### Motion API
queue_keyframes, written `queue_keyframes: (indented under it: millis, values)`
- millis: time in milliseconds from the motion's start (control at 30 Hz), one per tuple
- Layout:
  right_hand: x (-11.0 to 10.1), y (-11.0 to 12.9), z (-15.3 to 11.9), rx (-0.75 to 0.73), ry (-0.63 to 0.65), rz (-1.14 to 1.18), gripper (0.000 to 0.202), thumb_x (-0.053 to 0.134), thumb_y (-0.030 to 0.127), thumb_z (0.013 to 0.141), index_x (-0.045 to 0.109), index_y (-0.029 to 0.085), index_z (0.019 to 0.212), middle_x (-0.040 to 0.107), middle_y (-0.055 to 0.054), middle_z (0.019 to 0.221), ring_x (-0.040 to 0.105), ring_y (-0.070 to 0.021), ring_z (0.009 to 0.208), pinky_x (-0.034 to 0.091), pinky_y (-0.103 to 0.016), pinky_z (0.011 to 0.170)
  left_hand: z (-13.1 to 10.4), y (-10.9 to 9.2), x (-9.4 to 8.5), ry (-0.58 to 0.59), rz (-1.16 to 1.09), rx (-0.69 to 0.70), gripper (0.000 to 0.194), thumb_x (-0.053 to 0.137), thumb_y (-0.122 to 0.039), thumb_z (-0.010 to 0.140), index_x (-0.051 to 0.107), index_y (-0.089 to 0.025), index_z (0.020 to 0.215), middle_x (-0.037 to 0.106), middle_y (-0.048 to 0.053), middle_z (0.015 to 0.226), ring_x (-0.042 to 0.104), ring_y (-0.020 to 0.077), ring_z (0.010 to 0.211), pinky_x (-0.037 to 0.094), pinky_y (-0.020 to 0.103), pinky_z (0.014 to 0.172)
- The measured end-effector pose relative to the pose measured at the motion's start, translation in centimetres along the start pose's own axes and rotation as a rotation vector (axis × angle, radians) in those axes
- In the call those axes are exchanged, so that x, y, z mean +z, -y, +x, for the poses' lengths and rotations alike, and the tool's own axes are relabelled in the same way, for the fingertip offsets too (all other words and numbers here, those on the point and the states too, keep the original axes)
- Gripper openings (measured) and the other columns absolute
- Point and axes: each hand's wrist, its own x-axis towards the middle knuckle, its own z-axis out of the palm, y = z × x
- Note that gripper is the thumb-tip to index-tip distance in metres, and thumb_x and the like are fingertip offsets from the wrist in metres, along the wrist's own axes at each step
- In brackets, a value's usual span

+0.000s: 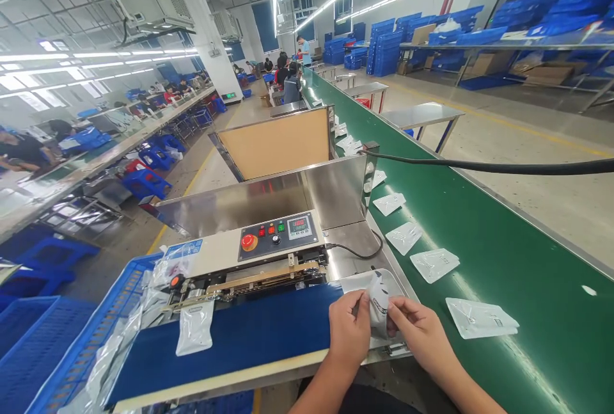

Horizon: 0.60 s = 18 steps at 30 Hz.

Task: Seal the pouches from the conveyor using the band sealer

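Between my two hands, at the right end of the sealing machine, is a white and silver pouch [378,292] with dark print. My left hand [350,327] pinches its left edge, and my right hand [415,324] grips its right edge. Just left of my left hand runs the blue belt [268,318] of the band sealer [273,238]. Farther left on that belt, another pouch [196,331] hangs with its top in the sealing bands. The contents of the pouch in my hands are hidden.
Several white pouches [434,265] lie along the green conveyor [518,260] on the right. A blue crate [91,318] at the sealer's left end holds a heap of pouches. A black cable [480,163] crosses above the conveyor. Other people sit at benches farther back.
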Motion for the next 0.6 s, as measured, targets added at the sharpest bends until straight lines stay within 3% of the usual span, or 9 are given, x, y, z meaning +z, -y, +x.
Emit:
queue_keyframes:
  millis: [100,200,400,500,567,600]
  values:
    - [0.4,-1.2,2.4,0.034,-0.050,-0.156,0.062,0.070,0.082,0.079,0.072,0.020,0.074,0.060,-0.001,0.052,0.055,-0.0179,0.050,0.045,-0.031,0.053,1.2,2.7,-0.3,-0.188,-0.101,-0.233,0.045,0.073,-0.054,0.088,0.073,-0.020,0.059,0.060,0.002,0.055,0.050,0.0165,0.058,0.034,0.027,0.057]
    - [1.8,-1.9,5.6,0.099,-0.046,-0.201,0.054,0.071,0.075,0.077,0.062,0.023,0.065,0.060,0.000,0.052,0.055,-0.0167,0.048,0.046,-0.030,0.052,2.7,5.2,-0.9,-0.348,-0.252,-0.443,0.046,0.079,-0.057,0.076,0.070,-0.018,0.054,0.056,0.000,0.050,0.045,0.0135,0.049,0.031,0.026,0.051]
    - [9.3,-2.5,9.7,0.218,0.094,-0.186,0.045,0.075,0.063,0.079,0.061,0.023,0.066,0.060,0.000,0.051,0.054,-0.0142,0.043,0.046,-0.027,0.045,3.3,7.6,-5.2,-0.513,-0.340,-0.493,0.050,0.084,-0.063,0.067,0.079,-0.013,0.069,0.064,0.002,0.056,0.054,0.0145,0.051,0.041,0.027,0.052]
    - [11.4,-2.0,9.5,0.230,0.188,-0.181,0.047,0.074,0.065,0.081,0.069,0.020,0.070,0.067,-0.004,0.058,0.058,-0.0161,0.047,0.047,-0.028,0.045,1.6,7.8,-7.8,-0.560,-0.362,-0.482,0.048,0.084,-0.060,0.071,0.084,-0.014,0.084,0.079,0.008,0.077,0.072,0.0227,0.072,0.056,0.031,0.067]
    - [10.0,-1.8,8.9,0.177,0.193,-0.209,0.051,0.070,0.070,0.082,0.074,0.019,0.077,0.073,-0.007,0.067,0.064,-0.0184,0.054,0.050,-0.029,0.050,-0.3,7.7,-9.2,-0.635,-0.331,-0.477,0.045,0.086,-0.052,0.077,0.086,-0.017,0.104,0.085,0.011,0.105,0.079,0.0289,0.099,0.062,0.036,0.084]
    - [8.1,-1.8,8.5,0.120,0.147,-0.253,0.053,0.066,0.072,0.083,0.077,0.020,0.082,0.076,-0.008,0.074,0.067,-0.0204,0.061,0.053,-0.030,0.056,-1.5,7.7,-9.8,-0.684,-0.302,-0.473,0.045,0.086,-0.049,0.080,0.085,-0.019,0.113,0.084,0.012,0.118,0.078,0.0311,0.111,0.062,0.038,0.093]
